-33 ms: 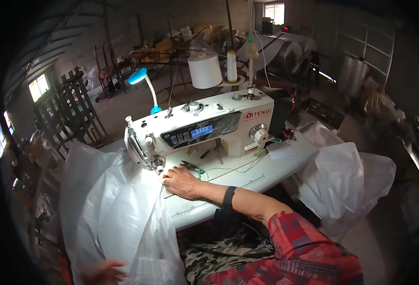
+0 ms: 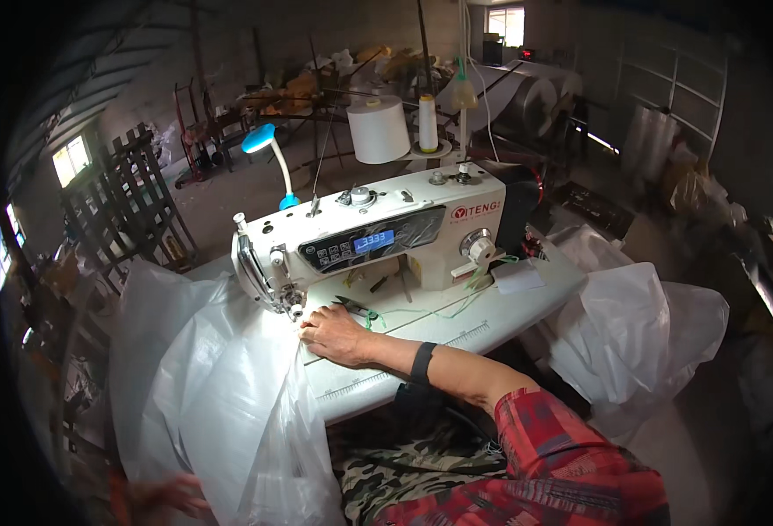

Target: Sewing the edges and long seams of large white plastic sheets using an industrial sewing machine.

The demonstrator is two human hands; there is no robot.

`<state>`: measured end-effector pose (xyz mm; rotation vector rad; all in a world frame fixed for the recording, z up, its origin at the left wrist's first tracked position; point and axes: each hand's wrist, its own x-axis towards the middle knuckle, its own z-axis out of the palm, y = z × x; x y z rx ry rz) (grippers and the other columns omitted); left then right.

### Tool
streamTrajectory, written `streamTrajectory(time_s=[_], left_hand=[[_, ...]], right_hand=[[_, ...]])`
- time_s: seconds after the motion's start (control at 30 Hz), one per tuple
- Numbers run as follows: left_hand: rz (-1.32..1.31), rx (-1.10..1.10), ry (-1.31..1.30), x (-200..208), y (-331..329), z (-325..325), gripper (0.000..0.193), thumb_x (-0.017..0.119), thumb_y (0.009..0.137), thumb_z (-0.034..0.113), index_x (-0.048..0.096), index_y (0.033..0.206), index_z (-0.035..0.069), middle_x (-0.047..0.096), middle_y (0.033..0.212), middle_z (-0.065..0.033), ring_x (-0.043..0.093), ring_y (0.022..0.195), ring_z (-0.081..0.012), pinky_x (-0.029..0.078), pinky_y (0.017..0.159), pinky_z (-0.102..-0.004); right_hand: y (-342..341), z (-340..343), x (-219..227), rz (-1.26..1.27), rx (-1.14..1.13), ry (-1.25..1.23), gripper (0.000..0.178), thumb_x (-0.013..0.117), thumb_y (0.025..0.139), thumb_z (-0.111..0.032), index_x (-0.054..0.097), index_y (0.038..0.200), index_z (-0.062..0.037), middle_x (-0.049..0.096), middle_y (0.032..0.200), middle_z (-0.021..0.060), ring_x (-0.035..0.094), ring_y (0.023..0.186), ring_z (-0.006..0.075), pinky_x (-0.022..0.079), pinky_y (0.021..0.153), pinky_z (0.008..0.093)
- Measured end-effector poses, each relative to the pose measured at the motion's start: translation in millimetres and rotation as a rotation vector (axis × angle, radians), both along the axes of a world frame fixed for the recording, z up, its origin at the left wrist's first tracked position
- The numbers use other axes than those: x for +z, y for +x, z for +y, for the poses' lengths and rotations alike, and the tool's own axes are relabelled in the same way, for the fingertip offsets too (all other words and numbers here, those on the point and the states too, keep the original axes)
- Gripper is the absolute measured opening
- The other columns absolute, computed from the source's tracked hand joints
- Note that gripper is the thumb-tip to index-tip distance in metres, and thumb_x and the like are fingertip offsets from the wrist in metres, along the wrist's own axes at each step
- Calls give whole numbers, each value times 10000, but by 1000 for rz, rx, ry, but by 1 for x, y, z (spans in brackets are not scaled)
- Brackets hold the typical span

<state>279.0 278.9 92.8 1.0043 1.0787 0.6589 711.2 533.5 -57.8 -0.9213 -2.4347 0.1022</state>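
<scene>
My right hand (image 2: 334,336) is closed on the edge of a white translucent plastic sheet (image 2: 207,377), close beside the needle area of a white sewing machine (image 2: 378,237). The sheet drapes off the left end of the table and hangs toward me. At the lower left, my left hand (image 2: 172,498) is smeared by motion next to the hanging sheet, so its fingers cannot be read. Small thread snips (image 2: 354,307) lie on the machine bed just beyond my right hand, with green thread (image 2: 421,312) trailing right from them.
A small blue-headed lamp (image 2: 259,138) stands behind the machine. A big white thread cone (image 2: 378,130) and a slimmer spool (image 2: 428,123) rise at the back. More white plastic (image 2: 636,329) hangs over the table's right side. A dark slatted rack (image 2: 128,197) stands left.
My left hand has shifted a little left and is more blurred. My right hand stays in place at the sheet's edge.
</scene>
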Motion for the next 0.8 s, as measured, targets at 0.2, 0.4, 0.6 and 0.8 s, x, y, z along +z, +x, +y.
streamTrajectory(time_s=[0.2, 0.4, 0.6, 0.8], left_hand=[[1353, 551, 690, -33, -128, 52, 292, 494, 961, 64, 603, 1217, -25, 670, 1102, -191, 674, 939, -322, 540, 820, -352], [1364, 430, 710, -55, -29, 146, 540, 496, 996, 324, 450, 1376, -57, 490, 1395, -255, 470, 1293, -383, 370, 1085, -402], [1438, 415, 815, -133, -3, 209, 543, 664, 891, 343, 554, 1257, -42, 599, 1241, -209, 577, 1127, -366, 457, 980, -419], [1468, 417, 842, -157, -2, 208, 346, 651, 905, 314, 588, 950, -24, 663, 977, -212, 651, 920, -375, 522, 792, -454]], right_hand=[[-2, -4, 2, -17, -2, -53, 311, 551, 893, -322, 652, 1116, -130, 586, 1241, 96, 476, 1216, 272, 300, 1046, 490], [6, -4, 8, -77, -33, -134, 416, 566, 911, -379, 630, 1235, -126, 562, 1300, 93, 441, 1254, 271, 257, 1093, 459], [3, -4, 11, -74, -30, -148, 416, 573, 913, -371, 627, 1243, -123, 556, 1304, 85, 433, 1256, 266, 241, 1111, 459], [2, -3, 10, -90, 0, -111, 401, 565, 905, -357, 619, 1239, -141, 550, 1304, 72, 440, 1238, 268, 250, 1108, 470]])
